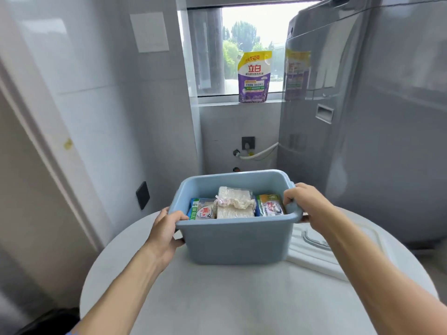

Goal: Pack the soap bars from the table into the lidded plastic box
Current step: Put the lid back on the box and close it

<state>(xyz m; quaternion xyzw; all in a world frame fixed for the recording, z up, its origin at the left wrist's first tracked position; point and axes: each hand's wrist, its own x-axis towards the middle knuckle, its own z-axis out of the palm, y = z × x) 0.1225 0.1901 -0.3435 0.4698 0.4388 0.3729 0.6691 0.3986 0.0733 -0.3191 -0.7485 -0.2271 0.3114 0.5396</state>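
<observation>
A light blue plastic box (pixel 237 240) stands open on the round white table (pixel 217 298). Inside it lie several wrapped soap bars: a blue and white pack (pixel 202 209) at the left, pale bars in clear wrap (pixel 235 205) in the middle, a green and blue pack (pixel 269 205) at the right. My left hand (pixel 167 232) grips the box's left rim handle. My right hand (pixel 306 201) grips the right rim handle. The white lid (pixel 314 252) lies flat on the table to the right of the box, partly under my right forearm.
A grey washing machine (pixel 375 117) stands close on the right. A purple and yellow detergent pouch (pixel 254 77) sits on the window sill. Tiled walls close in at the left and back, with a hose and tap (pixel 251 153) low on the back wall.
</observation>
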